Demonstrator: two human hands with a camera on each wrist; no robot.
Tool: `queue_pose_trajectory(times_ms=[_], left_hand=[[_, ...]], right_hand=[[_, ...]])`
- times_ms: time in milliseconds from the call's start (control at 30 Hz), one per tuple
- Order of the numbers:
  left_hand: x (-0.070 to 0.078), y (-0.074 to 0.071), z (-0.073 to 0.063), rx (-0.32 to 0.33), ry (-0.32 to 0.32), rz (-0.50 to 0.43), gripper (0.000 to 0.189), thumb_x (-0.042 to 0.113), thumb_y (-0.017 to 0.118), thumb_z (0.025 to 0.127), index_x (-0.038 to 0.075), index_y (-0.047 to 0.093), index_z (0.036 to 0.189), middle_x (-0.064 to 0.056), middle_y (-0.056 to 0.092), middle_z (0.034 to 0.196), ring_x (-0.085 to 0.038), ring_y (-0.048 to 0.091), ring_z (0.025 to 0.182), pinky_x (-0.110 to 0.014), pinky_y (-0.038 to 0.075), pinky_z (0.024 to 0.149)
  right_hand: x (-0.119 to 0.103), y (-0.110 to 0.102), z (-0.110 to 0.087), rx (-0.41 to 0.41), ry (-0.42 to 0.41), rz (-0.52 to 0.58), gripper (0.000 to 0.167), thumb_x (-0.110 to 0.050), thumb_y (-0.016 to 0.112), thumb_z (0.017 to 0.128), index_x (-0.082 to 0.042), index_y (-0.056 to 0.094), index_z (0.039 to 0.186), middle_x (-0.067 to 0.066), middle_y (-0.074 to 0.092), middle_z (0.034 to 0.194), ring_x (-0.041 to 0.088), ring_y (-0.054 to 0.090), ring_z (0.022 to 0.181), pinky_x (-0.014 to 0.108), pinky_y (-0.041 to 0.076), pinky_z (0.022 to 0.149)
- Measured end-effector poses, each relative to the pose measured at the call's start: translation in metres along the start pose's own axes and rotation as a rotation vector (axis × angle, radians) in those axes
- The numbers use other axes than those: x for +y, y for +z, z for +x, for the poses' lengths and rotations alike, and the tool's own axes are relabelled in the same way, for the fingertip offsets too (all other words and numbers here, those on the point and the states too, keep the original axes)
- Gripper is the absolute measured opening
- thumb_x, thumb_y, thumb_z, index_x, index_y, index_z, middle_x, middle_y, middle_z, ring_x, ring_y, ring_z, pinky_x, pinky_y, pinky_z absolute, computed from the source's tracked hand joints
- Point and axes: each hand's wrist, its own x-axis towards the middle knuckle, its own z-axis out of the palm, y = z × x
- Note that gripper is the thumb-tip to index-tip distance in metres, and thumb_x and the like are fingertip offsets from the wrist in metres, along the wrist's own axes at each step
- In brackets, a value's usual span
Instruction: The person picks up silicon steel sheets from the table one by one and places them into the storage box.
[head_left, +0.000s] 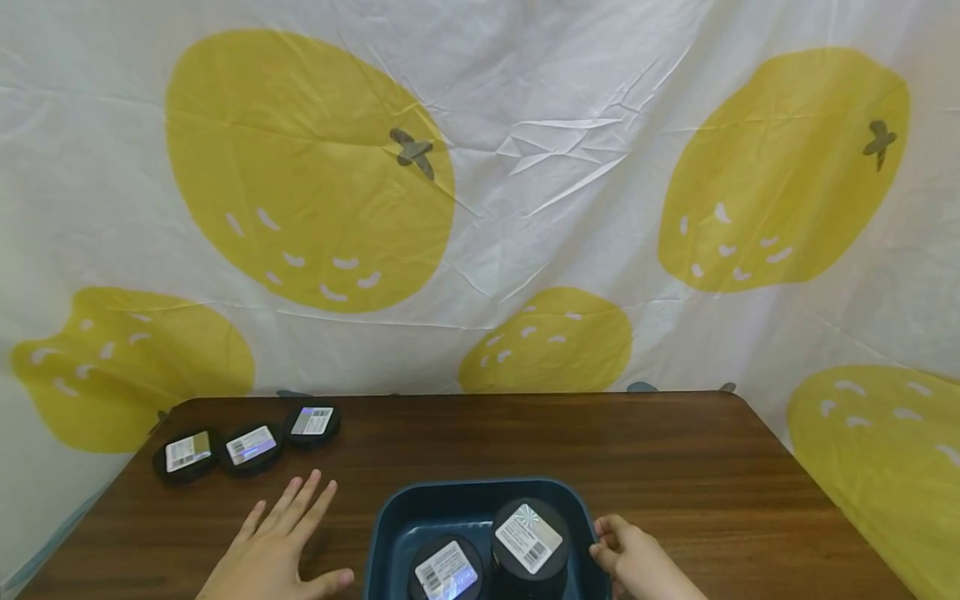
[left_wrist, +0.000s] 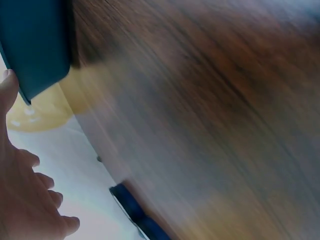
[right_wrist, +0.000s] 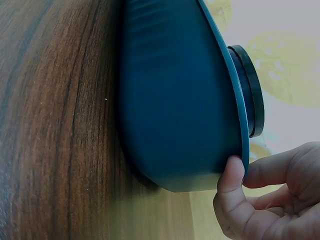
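A dark blue plastic tray (head_left: 480, 482) stands at the front of the table. My right hand (head_left: 633, 558) pinches its right rim between thumb and fingers; the right wrist view shows the tray wall (right_wrist: 180, 100) beside this grip. Inside lie black round containers with barcode labels: a lower one (head_left: 450, 575) at left and a taller one or stack (head_left: 530, 542) at right. Left of the tray, my left hand (head_left: 273, 550) hovers above the table with fingers spread, holding nothing. Beyond its fingertips are three black round containers, at left (head_left: 187, 454), middle (head_left: 251, 447) and right (head_left: 311, 423).
The brown wooden table (head_left: 675, 467) ends at a straight back edge. Behind it hangs a white cloth (head_left: 555, 167) printed with yellow fruit. The three outer containers sit close together near the table's back left corner.
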Motion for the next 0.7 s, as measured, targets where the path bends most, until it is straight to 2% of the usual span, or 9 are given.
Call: queue_pose_trajectory(times_ms=[233, 400, 700], left_hand=[[-0.015, 0.001, -0.005, 0.011, -0.014, 0.021, 0.093, 0.067, 0.059, 0.075, 0.026, 0.022, 0.149, -0.009, 0.022, 0.153, -0.033, 0.022, 0.138, -0.060, 0.018, 0.104], [-0.026, -0.001, -0.009, -0.016, -0.056, 0.000, 0.092, 0.064, 0.057, 0.079, 0.022, 0.017, 0.150, -0.013, 0.018, 0.153, -0.034, 0.016, 0.139, -0.063, 0.012, 0.105], [-0.040, -0.005, -0.013, -0.013, -0.078, 0.023, 0.093, 0.064, 0.054, 0.081, 0.018, 0.012, 0.151, -0.016, 0.016, 0.153, -0.036, 0.012, 0.139, -0.064, 0.001, 0.106]], right_hand=[[0.002, 0.002, 0.001, 0.002, 0.005, -0.014, 0.032, -0.007, 0.056, 0.090, 0.014, 0.049, 0.112, 0.012, 0.060, 0.092, 0.020, 0.054, 0.068, 0.033, 0.050, 0.057], [0.002, 0.003, 0.000, 0.009, -0.004, -0.022, 0.032, -0.007, 0.057, 0.089, 0.014, 0.049, 0.112, 0.014, 0.060, 0.093, 0.022, 0.056, 0.073, 0.033, 0.051, 0.057], [0.002, 0.000, 0.001, -0.001, -0.059, -0.012, 0.024, -0.004, 0.055, 0.090, 0.012, 0.050, 0.106, 0.008, 0.058, 0.087, 0.017, 0.052, 0.059, 0.030, 0.048, 0.050]])
